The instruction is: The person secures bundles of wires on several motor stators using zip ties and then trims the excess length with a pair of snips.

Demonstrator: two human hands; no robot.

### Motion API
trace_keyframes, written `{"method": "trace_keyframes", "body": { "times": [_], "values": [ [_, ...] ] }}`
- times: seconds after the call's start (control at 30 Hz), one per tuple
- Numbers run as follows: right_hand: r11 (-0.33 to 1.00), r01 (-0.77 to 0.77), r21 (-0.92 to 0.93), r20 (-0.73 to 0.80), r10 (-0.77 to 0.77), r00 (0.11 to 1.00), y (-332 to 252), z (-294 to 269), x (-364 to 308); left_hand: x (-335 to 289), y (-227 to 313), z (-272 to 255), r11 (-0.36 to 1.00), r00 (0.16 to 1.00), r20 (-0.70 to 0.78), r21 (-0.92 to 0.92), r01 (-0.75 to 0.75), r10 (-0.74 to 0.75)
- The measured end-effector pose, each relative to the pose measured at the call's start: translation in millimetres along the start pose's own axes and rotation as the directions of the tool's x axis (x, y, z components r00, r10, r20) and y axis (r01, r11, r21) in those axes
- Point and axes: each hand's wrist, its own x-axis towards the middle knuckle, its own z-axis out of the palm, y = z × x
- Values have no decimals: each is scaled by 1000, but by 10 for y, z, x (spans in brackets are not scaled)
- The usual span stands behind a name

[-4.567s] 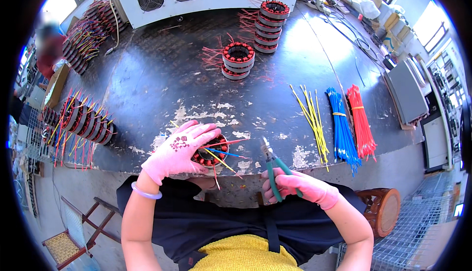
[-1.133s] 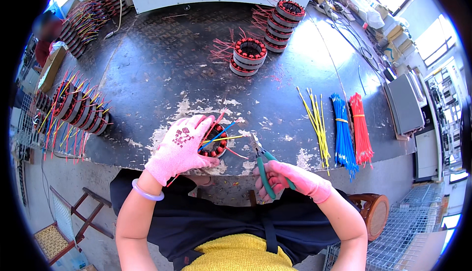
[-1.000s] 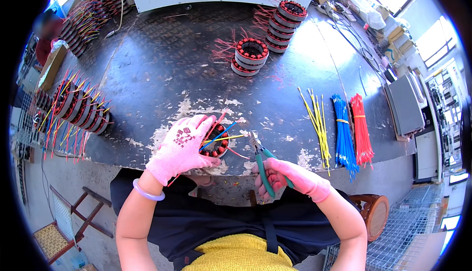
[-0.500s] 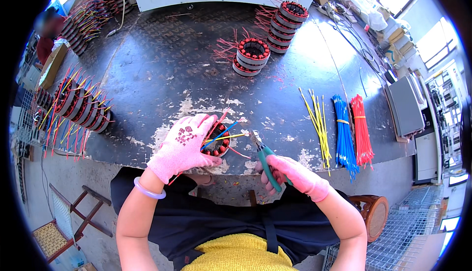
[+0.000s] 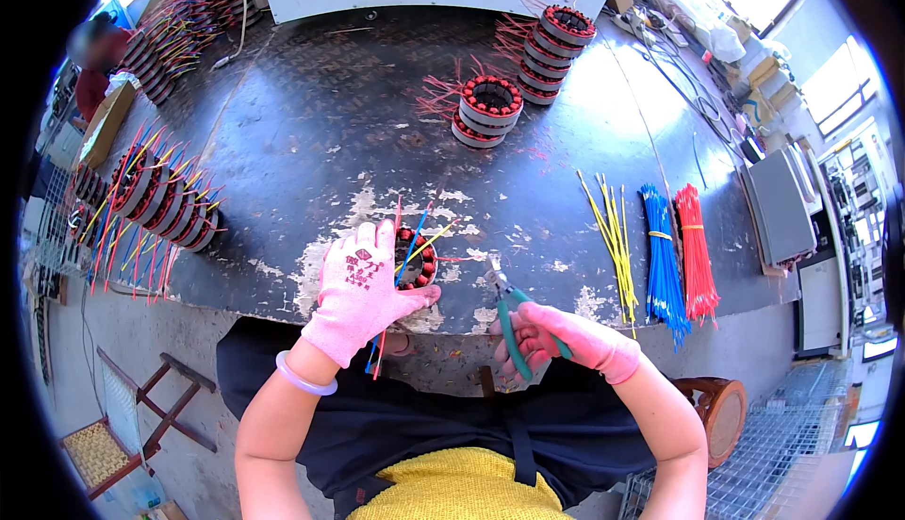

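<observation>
I work at the near edge of the dark, scuffed metal surface point(image 5: 311, 124), where the paint is worn pale. My left hand point(image 5: 361, 292), in a pink knit glove, lies closed over the round motor stator with red-capped copper windings point(image 5: 418, 258); that grip holds the stator down just inside the rim of the surface, almost over my lap. My right hand point(image 5: 566, 339), also pink-gloved, is wrapped tight around the green-handled pliers point(image 5: 509, 317), held just beyond the edge, their tip pointing up toward the stator but apart from it.

The stator is a short ring, mostly hidden under my palm. Thin leads in red, blue and yellow spring from it, some upward past my fingers, some hanging down below the edge.

Ahead of my hands the middle of the surface lies open up to a stack of two similar stators with red leads point(image 5: 487, 110) and a taller stack of stators point(image 5: 554, 51) behind it. To my right, well apart, lie loose yellow wire lengths point(image 5: 611, 237), a tied blue wire bundle point(image 5: 662, 261) and a tied red wire bundle point(image 5: 696, 248). To my left a row of stators standing on edge point(image 5: 156, 201) runs along the rim.
</observation>
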Motion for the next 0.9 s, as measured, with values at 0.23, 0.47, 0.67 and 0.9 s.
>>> {"method": "trace_keyframes", "body": {
  "times": [0.23, 0.47, 0.67, 0.9],
  "values": [
    [997, -38, -71, -22, 37, 999, -23, 53, 62, -3, -19, -20, 1000, 1000, -9, 3, -27, 28],
    [995, -51, -81, -137, 40, 990, -102, 110, 172, -11, -37, 13, 999, 999, -25, 5, -38, 38],
    [989, 15, -145, -246, -50, 968, -86, 231, 219, -29, -73, 48, 999, 997, -50, 5, -51, 51],
    [957, -27, -289, -325, -72, 943, -143, 92, 86, -17, -69, 56, 999, 998, -46, -17, -49, 48]
  ]
}}
